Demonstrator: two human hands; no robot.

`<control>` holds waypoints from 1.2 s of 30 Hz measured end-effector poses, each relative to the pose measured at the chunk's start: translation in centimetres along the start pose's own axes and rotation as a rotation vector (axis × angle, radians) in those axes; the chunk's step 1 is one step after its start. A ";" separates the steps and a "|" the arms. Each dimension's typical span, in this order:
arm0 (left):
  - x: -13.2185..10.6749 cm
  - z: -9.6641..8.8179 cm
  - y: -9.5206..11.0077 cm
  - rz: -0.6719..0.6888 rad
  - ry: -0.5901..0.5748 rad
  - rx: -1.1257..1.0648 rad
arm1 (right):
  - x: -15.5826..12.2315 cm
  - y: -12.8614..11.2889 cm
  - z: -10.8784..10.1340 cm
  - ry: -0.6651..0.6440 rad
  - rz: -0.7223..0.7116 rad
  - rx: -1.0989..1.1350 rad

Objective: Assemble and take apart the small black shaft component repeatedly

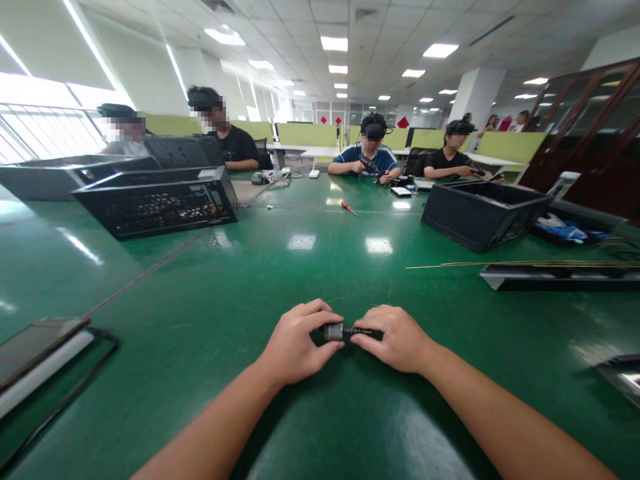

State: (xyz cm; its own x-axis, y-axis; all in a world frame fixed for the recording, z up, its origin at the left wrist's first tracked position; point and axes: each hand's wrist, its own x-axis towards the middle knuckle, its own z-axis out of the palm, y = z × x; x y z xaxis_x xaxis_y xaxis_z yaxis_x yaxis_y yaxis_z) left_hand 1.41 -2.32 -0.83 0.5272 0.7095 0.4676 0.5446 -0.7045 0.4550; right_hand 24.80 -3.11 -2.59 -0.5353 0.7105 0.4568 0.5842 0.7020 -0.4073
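Note:
Over the green tabletop (240, 280), my left hand (303, 343) is closed, thumb and fingers pinching a small grey-and-black cylinder (334, 331). A thin dark shaft (353, 331) sticks out of the cylinder's right end and looks ridged or twisted. My right hand (397, 339) is closed too, with the far part of that shaft between its thumb and forefinger. Cylinder and shaft lie level in one line between the two hands. The exact kind of this part is too small to make out.
Black computer cases (170, 203) stand at the left, another case (480, 213) at the right. A screwdriver (347, 207) lies farther back. Thin rods and a dark metal rail (560, 277) lie right; a flat device (45, 353) and cable, near left. Several people sit beyond.

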 end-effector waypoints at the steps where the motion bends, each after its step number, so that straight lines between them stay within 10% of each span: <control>1: 0.0 0.0 0.0 0.002 0.001 0.000 | 0.0 0.0 0.0 -0.002 0.001 0.000; 36: 0.1 -0.3 0.1 -0.016 0.018 0.001 | -0.1 0.3 -0.1 -0.011 0.023 -0.013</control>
State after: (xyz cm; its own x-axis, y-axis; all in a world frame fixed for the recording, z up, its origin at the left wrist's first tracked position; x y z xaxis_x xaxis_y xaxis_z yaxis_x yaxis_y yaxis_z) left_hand 1.36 -2.32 -0.49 0.5068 0.7200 0.4742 0.5534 -0.6934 0.4614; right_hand 25.12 -2.98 -2.70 -0.5282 0.7272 0.4383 0.6042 0.6846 -0.4077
